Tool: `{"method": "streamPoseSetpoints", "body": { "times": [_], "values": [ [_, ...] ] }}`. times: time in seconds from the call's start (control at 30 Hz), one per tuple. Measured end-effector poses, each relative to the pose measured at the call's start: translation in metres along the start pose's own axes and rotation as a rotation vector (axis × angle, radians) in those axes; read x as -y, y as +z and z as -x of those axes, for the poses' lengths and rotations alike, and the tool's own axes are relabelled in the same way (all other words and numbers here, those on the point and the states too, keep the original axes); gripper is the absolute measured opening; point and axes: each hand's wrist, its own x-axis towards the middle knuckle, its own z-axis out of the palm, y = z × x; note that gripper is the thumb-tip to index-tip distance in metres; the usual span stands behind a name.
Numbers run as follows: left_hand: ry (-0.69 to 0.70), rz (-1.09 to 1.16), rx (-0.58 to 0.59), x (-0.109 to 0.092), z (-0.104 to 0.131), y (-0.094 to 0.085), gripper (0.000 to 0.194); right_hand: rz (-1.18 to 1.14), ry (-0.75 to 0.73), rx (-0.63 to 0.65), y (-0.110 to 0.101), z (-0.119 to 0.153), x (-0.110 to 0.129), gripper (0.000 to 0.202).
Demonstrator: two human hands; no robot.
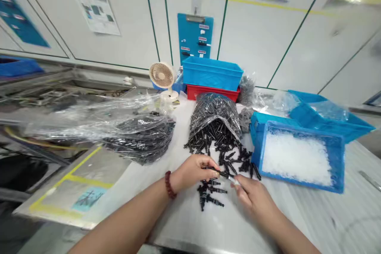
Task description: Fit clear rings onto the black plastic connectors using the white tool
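My left hand [193, 171], with a dark red bead bracelet at its wrist, pinches one end of a slim black plastic part [223, 173]. At the other end of that part, the fingers of my right hand [255, 192] are closed on a small white piece [234, 180]; whether it is round the part or only against it, I cannot tell. Several black parts with pale rings [216, 190] lie on the table just below my hands. Beyond my fingers, loose black parts [229, 155] spill from the mouth of a clear plastic bag [214, 105].
To the right, a blue tray [343, 162] of small white pieces leans on turquoise bins [312, 117]. Another bag of black parts [143, 135] lies left. A beige fan [162, 75] and a blue bin [212, 73] on a red one [212, 92] stand at the back.
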Motion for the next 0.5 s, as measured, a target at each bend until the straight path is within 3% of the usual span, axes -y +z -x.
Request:
{"method": "streamPoseSetpoints", "body": {
  "times": [0.5],
  "values": [
    [-0.027,0.03,0.025,-0.0005,0.0008,0.0011,0.021,0.082,-0.035,-0.052,-0.0036,0.0018,0.0034,0.022]
  ]
}}
